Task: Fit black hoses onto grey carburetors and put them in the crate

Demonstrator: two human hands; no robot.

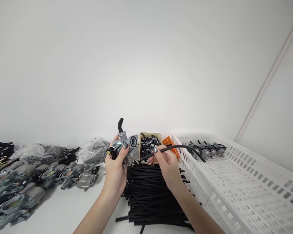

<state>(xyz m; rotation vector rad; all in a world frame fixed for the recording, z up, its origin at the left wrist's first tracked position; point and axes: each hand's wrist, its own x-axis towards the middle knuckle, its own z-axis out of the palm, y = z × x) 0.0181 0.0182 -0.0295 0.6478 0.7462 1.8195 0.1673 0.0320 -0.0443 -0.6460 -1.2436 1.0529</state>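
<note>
While bare carburetors [26,185] crowd the left of the white table [65,211], my left hand [116,170] clamps one carburetor [127,148] upright, ports facing me. Just right, my right hand [167,165] pinches a black hose [178,149] by its end, tip aimed at that body, above the near hose pile [153,195]. Farther right, a white crate [246,182] holds hosed units by the plain wall.
</note>
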